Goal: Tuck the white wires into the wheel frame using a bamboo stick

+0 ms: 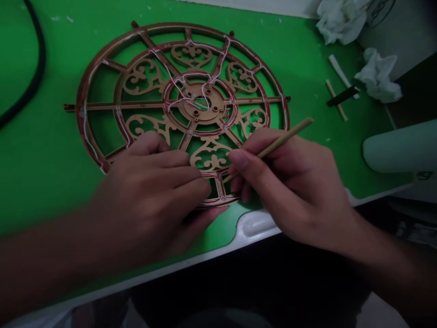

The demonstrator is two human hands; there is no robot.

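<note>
A round, gold-brown ornamental frame (206,114) with spokes and scrollwork lies on the green table. Red and white wires (223,61) run along its rings and gather at the hub. My left hand (153,187) is closed over the frame's near rim, fingers on top and thumb below the edge. In my right hand (283,182) a thin wooden stick (287,138) is pinched like a pen. Its lower tip points down into the frame beside the short near spoke; whether it touches the wires I cannot tell.
Crumpled white tissues (377,75) lie at the right back. Near them are a black strip (343,96), a short wooden stick (330,86) and a white stick (343,75). A pale green cylinder (399,146) lies at right. A black cable (41,54) curves at left. The green table (41,173) has a white front edge.
</note>
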